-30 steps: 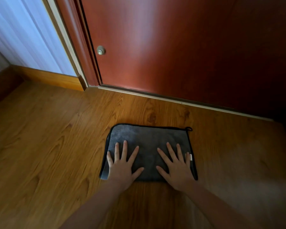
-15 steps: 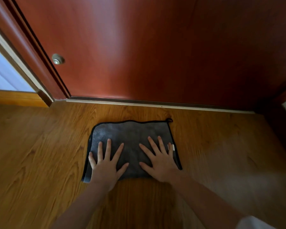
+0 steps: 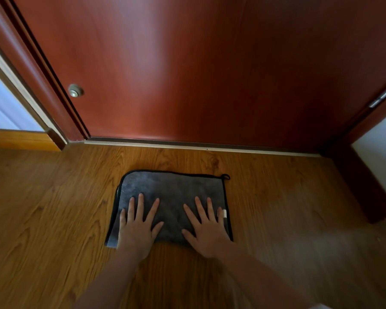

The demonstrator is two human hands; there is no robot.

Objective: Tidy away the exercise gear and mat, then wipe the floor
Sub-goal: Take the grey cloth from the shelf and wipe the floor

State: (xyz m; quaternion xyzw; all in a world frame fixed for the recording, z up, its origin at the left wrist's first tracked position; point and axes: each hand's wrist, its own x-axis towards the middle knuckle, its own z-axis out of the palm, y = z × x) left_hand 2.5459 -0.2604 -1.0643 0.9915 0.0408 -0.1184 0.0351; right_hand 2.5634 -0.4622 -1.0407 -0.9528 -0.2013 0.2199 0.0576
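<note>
We kneel before a tall reddish-brown wooden door (image 3: pixel 210 68) on a honey-coloured wood-grain plank floor (image 3: pixel 42 219). A grey rectangular microfibre cloth with black edging (image 3: pixel 172 192) lies flat on the floor near the door's threshold. Our left hand (image 3: pixel 138 230) and right hand (image 3: pixel 207 230) press on it, fingers spread straight, gripping nothing. Its small white tag (image 3: pixel 224 213) shows no writing we can read.
</note>
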